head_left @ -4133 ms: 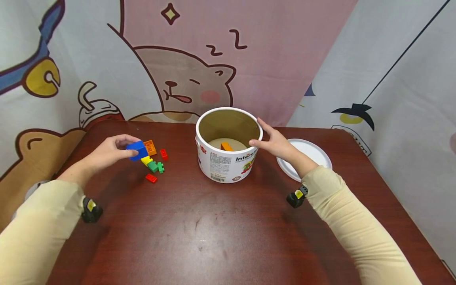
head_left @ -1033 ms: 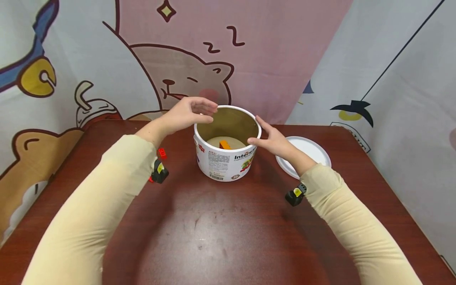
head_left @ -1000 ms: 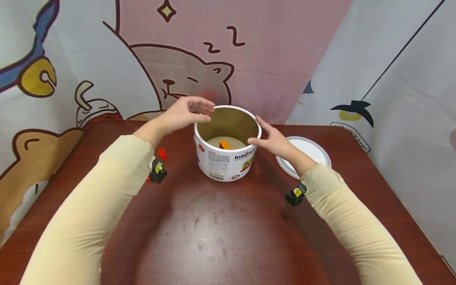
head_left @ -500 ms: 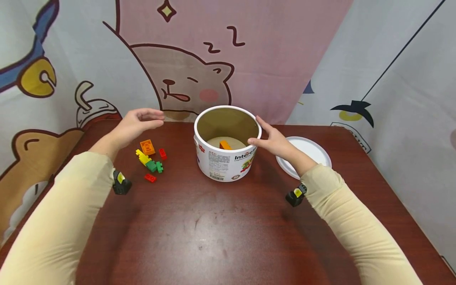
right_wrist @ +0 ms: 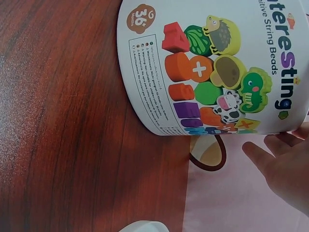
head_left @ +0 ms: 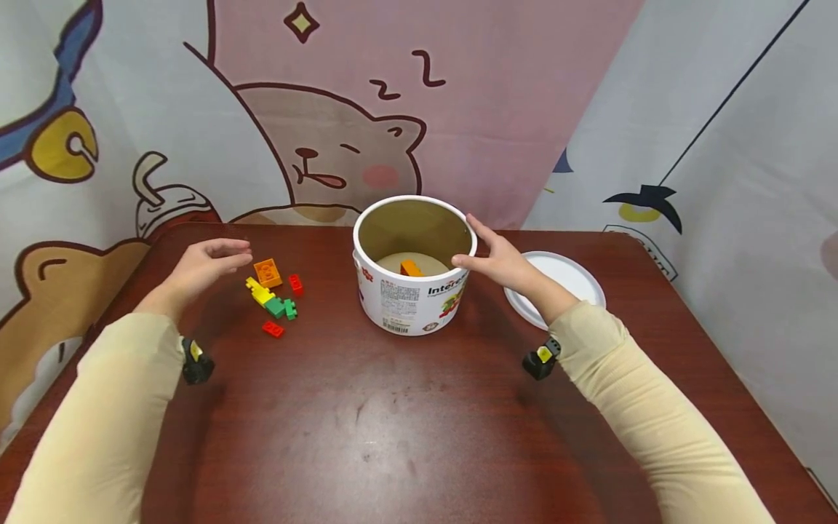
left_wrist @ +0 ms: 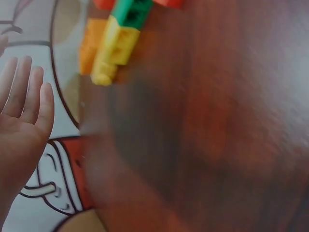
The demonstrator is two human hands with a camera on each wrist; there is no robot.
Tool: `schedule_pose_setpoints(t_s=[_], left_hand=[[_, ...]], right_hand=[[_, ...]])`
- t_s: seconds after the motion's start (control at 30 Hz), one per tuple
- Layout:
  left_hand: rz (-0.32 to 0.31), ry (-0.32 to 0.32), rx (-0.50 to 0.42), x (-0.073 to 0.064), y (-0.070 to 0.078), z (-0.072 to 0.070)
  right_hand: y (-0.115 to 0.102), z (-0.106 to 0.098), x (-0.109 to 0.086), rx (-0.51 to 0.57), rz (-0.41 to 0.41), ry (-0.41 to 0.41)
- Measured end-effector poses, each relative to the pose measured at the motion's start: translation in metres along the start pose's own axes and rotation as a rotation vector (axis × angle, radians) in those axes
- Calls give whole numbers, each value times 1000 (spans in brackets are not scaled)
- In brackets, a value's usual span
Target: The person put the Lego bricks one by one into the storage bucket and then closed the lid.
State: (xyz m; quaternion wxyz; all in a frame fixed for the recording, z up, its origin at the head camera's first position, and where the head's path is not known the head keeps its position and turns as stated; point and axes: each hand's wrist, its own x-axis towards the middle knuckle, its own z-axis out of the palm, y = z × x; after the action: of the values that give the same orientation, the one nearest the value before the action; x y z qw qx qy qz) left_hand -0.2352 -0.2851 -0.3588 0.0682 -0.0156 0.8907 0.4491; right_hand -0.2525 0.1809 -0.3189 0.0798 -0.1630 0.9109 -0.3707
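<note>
My left hand (head_left: 204, 268) hovers at the table's left, fingers extended and holding nothing; the left wrist view shows its palm (left_wrist: 21, 125). Just right of it lie toy building blocks: an orange block (head_left: 267, 273), a yellow piece (head_left: 260, 292), green pieces (head_left: 275, 307) and two small red blocks (head_left: 296, 284). A white printed bucket (head_left: 399, 306) stands upright and lidless at the table's centre back. My right hand (head_left: 500, 263) rests against its right rim, thumb and fingers spread and fairly straight. Inside shows an orange block (head_left: 411, 268); the near wall hides part of the floor.
A round white lid (head_left: 569, 280) lies flat on the table, right of the bucket and partly behind my right forearm. The brown table (head_left: 366, 407) ends at the back against a cartoon-printed curtain (head_left: 511, 87).
My left hand held a blue block at the left earlier. It was over the bucket's left rim a second ago and has moved back left and down beside the blocks. My right hand stays put.
</note>
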Motion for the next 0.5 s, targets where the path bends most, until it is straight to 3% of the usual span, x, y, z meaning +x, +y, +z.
schedule_pose_setpoints(t_s=[0.23, 0.37, 0.5], left_hand=[[-68, -24, 26, -3, -29, 7], [-64, -22, 54, -1, -38, 10], [-50, -63, 93, 3, -41, 14]], right_hand=[[-2, 2, 0, -3, -3, -4], [-2, 2, 0, -9, 4, -3], [0, 0, 0, -5, 6, 0]])
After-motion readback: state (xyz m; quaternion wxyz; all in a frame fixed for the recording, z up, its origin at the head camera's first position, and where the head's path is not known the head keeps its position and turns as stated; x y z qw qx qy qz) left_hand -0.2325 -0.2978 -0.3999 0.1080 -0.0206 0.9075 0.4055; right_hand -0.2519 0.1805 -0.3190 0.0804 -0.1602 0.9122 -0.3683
